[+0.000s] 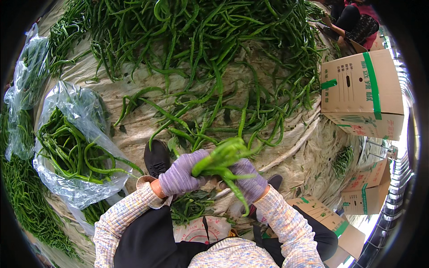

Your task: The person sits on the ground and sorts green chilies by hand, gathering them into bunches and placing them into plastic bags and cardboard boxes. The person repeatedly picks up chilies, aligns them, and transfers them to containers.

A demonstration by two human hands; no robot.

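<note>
Both my hands wear purple knitted gloves and meet in front of my lap. A small bunch of long green chili peppers [219, 155] lies across them, slightly blurred. My left hand [185, 172] is closed around one side of the bunch. My right hand [249, 179] grips the other side, its fingers partly hidden behind the peppers. One pepper hangs down past the right glove. Just beyond my hands, loose peppers [201, 129] are strewn over a pale, stained ground sheet [134, 130]. Below them, a small heap of peppers and leaves [191, 206] lies between my legs.
A large pile of chili peppers [201, 30] covers the far side. To the left stands an open clear plastic bag [67, 191] filled with peppers. Cardboard boxes [383, 83] with green tape line the right. Another person [357, 25] crouches at the upper right.
</note>
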